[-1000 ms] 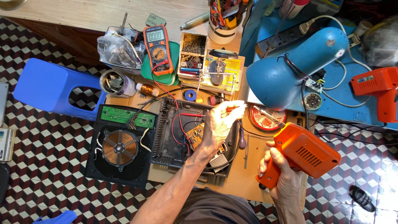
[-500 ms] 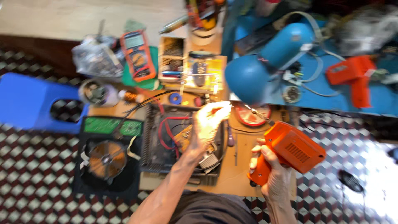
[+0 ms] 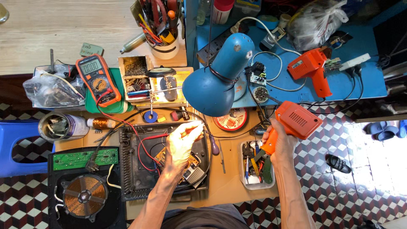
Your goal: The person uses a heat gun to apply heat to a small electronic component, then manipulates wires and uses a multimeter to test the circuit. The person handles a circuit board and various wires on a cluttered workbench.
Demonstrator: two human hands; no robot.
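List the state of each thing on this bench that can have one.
Left hand: raised over the opened black appliance base, fingers pinched; what they hold is too small to tell.
Right hand: gripping the orange soldering gun.
Blue desk lamp: tilted down over the bench.
Multimeter: red lead plugged in.
Second orange gun: lying unheld.
Copper coil: exposed.

Both forearms are bare from the elbow down to the left hand [image 3: 181,142] and the right hand [image 3: 280,142], with no sleeves, gloves, watch or rings in sight. At the bottom edge of the view, between the arms, a patch of grey-brown cloth [image 3: 203,217] shows, probably shorts or a shirt hem.
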